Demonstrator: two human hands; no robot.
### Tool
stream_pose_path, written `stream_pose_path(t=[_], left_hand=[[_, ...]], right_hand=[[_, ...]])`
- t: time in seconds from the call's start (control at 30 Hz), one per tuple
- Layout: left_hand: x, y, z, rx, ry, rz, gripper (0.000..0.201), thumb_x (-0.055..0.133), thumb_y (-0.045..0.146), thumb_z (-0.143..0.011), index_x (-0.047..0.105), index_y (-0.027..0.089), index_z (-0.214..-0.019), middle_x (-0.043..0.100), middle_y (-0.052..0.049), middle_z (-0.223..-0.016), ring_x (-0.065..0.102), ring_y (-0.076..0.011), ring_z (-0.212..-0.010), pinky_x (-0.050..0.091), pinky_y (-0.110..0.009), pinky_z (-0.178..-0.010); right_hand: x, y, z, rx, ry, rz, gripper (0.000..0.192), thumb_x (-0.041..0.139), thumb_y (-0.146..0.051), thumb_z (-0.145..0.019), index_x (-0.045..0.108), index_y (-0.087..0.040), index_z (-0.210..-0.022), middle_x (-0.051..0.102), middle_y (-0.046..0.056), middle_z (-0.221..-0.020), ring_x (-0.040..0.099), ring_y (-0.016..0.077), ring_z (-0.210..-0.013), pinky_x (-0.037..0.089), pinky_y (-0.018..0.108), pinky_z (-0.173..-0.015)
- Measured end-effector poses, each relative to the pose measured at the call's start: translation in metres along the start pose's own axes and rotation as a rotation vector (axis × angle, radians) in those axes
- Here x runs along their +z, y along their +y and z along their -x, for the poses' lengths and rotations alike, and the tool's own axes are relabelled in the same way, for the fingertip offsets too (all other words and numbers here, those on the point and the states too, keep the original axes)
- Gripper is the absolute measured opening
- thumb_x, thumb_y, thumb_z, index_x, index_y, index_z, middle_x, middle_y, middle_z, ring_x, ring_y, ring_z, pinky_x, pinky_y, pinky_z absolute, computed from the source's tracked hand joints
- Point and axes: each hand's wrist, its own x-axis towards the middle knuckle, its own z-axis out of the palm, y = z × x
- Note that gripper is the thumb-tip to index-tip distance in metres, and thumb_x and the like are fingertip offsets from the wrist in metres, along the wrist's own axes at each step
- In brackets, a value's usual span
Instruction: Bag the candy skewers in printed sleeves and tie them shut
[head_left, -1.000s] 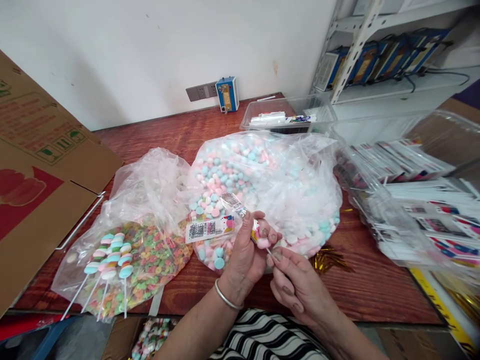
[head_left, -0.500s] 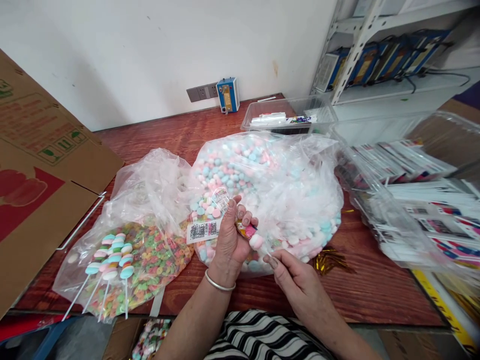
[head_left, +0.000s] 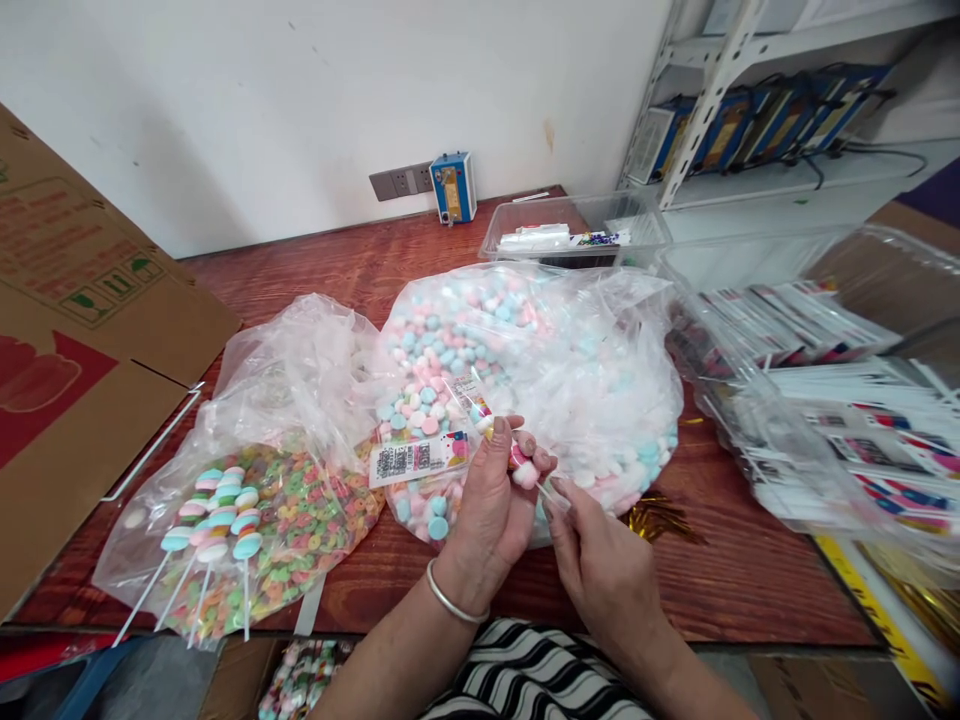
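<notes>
My left hand (head_left: 491, 505) is closed around a marshmallow skewer (head_left: 526, 474) in a clear printed wrapper, whose top sticks out above the thumb. Just below it, my right hand (head_left: 604, 560) pinches the stick and the loose end of the wrapper. Behind my hands lies a big clear bag of pastel marshmallows (head_left: 442, 340), with a printed label card (head_left: 412, 460) on it. To the left, several bare marshmallow skewers (head_left: 225, 512) rest on a bag of coloured candy rings (head_left: 319, 515). Gold twist ties (head_left: 651, 518) lie right of my right hand.
A cardboard box (head_left: 97, 330) stands at the left edge. Clear plastic bins hold packets: a small bin (head_left: 645, 225) at the back, a large bin (head_left: 739, 400) full of printed wrappers on the right. A blue device (head_left: 453, 188) sits by the wall socket.
Both hands have shifted slightly right. The left hand has turned and slid along the wrapped skewer, so more of its upper end shows. The label card is less covered, and the right fingers now bunch the wrapper end.
</notes>
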Motion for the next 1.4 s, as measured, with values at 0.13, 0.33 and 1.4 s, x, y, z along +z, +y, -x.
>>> stream_pose_path(t=[0.13, 0.33, 1.4], left_hand=[[0.001, 0.004, -0.001, -0.008, 0.049, 0.007, 0.032, 0.066, 0.044, -0.083, 0.062, 0.015, -0.094, 0.059, 0.000, -0.072, 0.060, -0.0112, -0.066, 0.052, -0.030, -0.076], [0.000, 0.025, -0.015, 0.060, 0.145, 0.018, 0.026, 0.074, 0.030, -0.079, 0.062, 0.014, -0.097, 0.061, 0.001, -0.077, 0.061, -0.0097, -0.065, 0.053, -0.026, -0.069], [-0.006, 0.046, -0.026, 0.089, -0.039, 0.156, 0.022, 0.071, 0.023, -0.082, 0.063, 0.016, -0.101, 0.040, 0.010, -0.062, 0.040, 0.0011, -0.043, 0.041, -0.014, -0.050]], right_hand=[[-0.002, 0.008, 0.002, -0.273, 0.055, 0.316, 0.009, 0.059, -0.011, -0.091, 0.062, -0.011, -0.099, 0.067, 0.007, -0.069, 0.056, 0.0186, -0.060, 0.038, 0.032, -0.060], [-0.002, 0.012, 0.002, -0.358, 0.039, 0.277, 0.016, 0.061, -0.007, -0.087, 0.063, -0.008, -0.103, 0.065, 0.006, -0.065, 0.054, 0.0183, -0.059, 0.038, 0.032, -0.060], [-0.004, -0.005, -0.005, 0.685, -0.458, -0.989, 0.030, 0.053, -0.042, -0.094, 0.056, -0.018, -0.075, 0.039, -0.008, -0.050, 0.032, 0.0066, -0.041, 0.026, 0.019, -0.040]])
